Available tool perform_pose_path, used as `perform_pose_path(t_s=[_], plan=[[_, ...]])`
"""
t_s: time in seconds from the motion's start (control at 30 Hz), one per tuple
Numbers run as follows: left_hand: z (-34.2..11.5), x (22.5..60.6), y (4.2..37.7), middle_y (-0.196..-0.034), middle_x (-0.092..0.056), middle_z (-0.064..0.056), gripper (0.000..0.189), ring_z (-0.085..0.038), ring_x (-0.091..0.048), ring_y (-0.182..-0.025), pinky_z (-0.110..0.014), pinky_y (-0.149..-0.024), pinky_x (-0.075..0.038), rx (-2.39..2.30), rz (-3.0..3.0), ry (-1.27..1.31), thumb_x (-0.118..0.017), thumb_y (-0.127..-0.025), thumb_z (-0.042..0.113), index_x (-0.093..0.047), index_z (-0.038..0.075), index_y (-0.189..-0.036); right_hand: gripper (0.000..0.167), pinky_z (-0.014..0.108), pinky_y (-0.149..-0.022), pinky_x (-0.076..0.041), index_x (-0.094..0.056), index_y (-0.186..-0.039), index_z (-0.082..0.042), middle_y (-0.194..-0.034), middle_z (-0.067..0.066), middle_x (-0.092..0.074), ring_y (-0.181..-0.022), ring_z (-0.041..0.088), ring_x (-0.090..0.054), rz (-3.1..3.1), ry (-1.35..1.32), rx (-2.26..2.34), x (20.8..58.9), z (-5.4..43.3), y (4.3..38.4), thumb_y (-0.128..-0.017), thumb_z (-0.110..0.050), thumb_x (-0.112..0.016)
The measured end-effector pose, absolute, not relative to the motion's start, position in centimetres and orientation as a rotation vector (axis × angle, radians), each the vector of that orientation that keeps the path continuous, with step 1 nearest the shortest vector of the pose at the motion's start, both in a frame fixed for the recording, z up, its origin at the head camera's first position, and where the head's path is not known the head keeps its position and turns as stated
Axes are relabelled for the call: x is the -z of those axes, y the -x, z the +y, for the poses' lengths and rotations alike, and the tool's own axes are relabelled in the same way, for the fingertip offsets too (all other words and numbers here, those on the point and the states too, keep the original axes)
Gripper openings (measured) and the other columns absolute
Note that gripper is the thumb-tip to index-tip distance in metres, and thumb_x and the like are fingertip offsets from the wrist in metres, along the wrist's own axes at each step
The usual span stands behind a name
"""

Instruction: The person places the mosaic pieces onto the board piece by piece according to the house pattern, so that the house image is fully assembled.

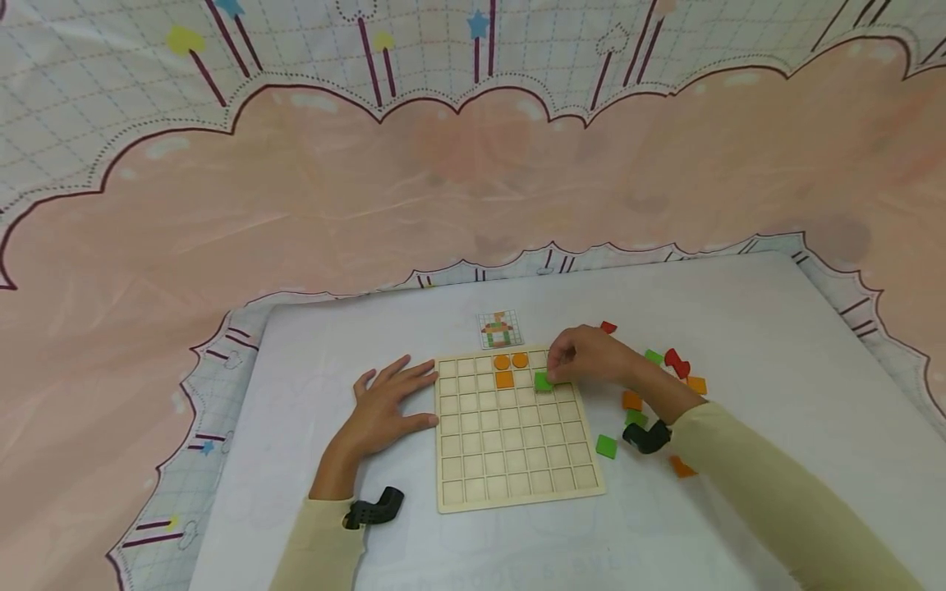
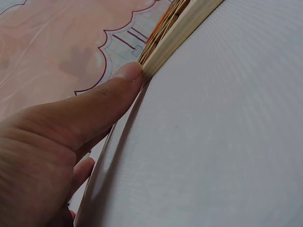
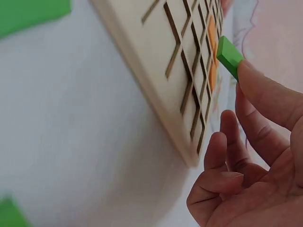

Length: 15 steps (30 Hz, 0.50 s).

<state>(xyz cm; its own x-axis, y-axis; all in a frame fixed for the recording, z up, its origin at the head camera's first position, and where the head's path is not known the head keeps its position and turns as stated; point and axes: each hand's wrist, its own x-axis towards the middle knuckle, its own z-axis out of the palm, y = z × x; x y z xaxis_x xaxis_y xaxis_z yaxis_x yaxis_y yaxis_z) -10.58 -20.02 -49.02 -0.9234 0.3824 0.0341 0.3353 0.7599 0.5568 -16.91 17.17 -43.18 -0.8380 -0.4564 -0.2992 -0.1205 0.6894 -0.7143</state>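
Note:
My right hand [image 1: 587, 355] pinches a green square tile [image 1: 543, 382] between thumb and finger over the upper right of a wooden grid board [image 1: 491, 443]. In the right wrist view the green tile [image 3: 229, 56] is tilted, its flat face toward the camera, close over the grid. Two round orange pieces [image 1: 502, 362] sit side by side in the board's top row, with an orange square tile [image 1: 504, 379] below the left one. Fingers spread, my left hand [image 1: 384, 414] rests at the board's left edge; its thumb [image 2: 111, 97] touches the rim in the left wrist view.
A small pattern card [image 1: 500, 329] lies just beyond the board's far edge. Right of the board, loose pieces are scattered: a green tile [image 1: 606, 446], a red bow-shaped piece [image 1: 677, 363], an orange tile [image 1: 696, 385] and several others. The white tabletop [image 1: 332, 345] borders a patterned cloth [image 1: 310, 205].

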Motion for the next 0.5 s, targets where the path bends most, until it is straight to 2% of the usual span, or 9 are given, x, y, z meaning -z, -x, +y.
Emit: perform_pose_path(t_s=[0.3, 0.5], plan=[[-20.0, 48.9, 10.5, -0.16, -0.046, 0.007, 0.072, -0.029, -0.023, -0.157, -0.068, -0.117, -0.002, -0.895, 2.853, -0.575, -0.082, -0.083, 0.044, -0.058, 0.023, -0.147, 0.009, 0.035, -0.089, -0.047, -0.076, -0.08, -0.018, -0.108, 0.002, -0.066, -0.105, 0.023, -0.053, 2.422, 0.458, 1.018, 43.7, 14.4, 16.4, -0.088, -0.022, -0.081], [-19.9, 48.9, 10.5, -0.16, -0.046, 0.007, 0.072, -0.029, -0.024, -0.157, -0.067, -0.117, -0.002, -0.896, 2.86, -0.572, -0.084, -0.082, 0.042, -0.058, 0.023, -0.147, 0.011, 0.036, -0.089, -0.045, -0.076, -0.076, -0.018, -0.104, 0.001, -0.067, -0.103, 0.022, -0.054, 2.436, 0.528, 1.03, 44.1, 12.9, 16.0, -0.087, -0.02, -0.081]])
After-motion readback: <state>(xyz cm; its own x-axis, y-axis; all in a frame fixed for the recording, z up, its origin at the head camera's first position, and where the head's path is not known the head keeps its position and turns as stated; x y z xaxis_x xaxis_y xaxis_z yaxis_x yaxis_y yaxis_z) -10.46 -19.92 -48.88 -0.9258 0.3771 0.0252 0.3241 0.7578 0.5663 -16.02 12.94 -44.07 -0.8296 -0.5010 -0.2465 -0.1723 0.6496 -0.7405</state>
